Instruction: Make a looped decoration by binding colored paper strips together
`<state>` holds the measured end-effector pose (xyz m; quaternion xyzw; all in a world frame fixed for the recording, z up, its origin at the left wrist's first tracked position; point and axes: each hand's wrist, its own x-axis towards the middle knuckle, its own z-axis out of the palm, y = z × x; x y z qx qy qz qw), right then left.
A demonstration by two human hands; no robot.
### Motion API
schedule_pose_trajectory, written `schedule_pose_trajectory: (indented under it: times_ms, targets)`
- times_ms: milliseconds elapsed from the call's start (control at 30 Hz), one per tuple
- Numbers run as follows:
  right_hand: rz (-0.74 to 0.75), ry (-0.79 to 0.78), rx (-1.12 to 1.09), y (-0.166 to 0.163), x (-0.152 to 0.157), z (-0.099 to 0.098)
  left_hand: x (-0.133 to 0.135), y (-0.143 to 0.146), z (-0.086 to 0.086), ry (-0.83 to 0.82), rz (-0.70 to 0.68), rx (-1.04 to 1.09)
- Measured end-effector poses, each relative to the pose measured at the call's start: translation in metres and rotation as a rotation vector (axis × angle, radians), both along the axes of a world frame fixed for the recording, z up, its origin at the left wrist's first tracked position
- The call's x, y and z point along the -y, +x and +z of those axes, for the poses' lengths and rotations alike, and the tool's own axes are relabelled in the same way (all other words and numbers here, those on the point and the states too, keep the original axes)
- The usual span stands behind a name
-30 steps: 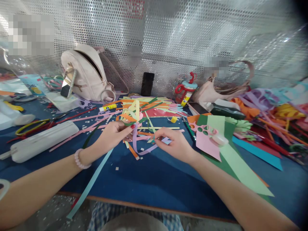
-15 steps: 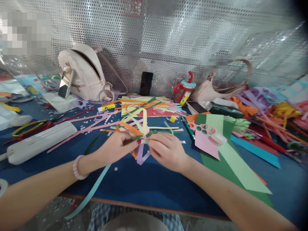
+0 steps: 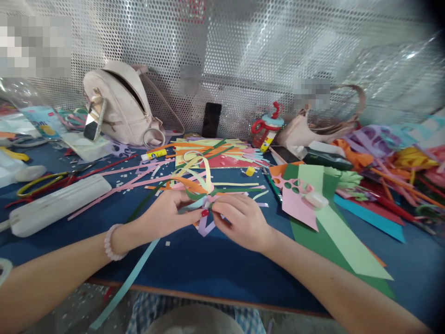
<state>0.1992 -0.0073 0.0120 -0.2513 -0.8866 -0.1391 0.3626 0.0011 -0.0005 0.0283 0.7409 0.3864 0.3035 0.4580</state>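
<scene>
1. Both my hands have closed in around the paper-strip bundle (image 3: pixel 200 188) since a second ago.
2. Left hand (image 3: pixel 167 215) and right hand (image 3: pixel 239 220) pinch its centre, raised just above the blue worktop (image 3: pixel 208 264).

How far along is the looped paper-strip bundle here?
Done: several coloured strips are already looped and gathered into a bundle. In hand: left hand and right hand pinch it together at its centre above the table. Remaining: many cut strips lie loose behind, and the glue stick lies apart, untouched.
</scene>
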Motion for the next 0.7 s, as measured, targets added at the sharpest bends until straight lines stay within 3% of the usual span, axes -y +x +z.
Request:
schedule_pose_trajectory:
  times_ms: [367, 533, 700]
  targets:
    - [0.049, -0.143, -0.086, -0.006, 0.008, 0.002, -0.001, -0.001, -0.001, 0.096, 0.043, -0.025]
    - [0.102, -0.477, -0.24, 0.0, 0.0, 0.006, -0.014, -0.007, 0.004, 0.15, 0.153, -0.112]
    - [0.273, -0.775, -0.151, 0.013, -0.012, 0.016, -0.033, -0.016, 0.007, 0.085, 0.271, -0.102]
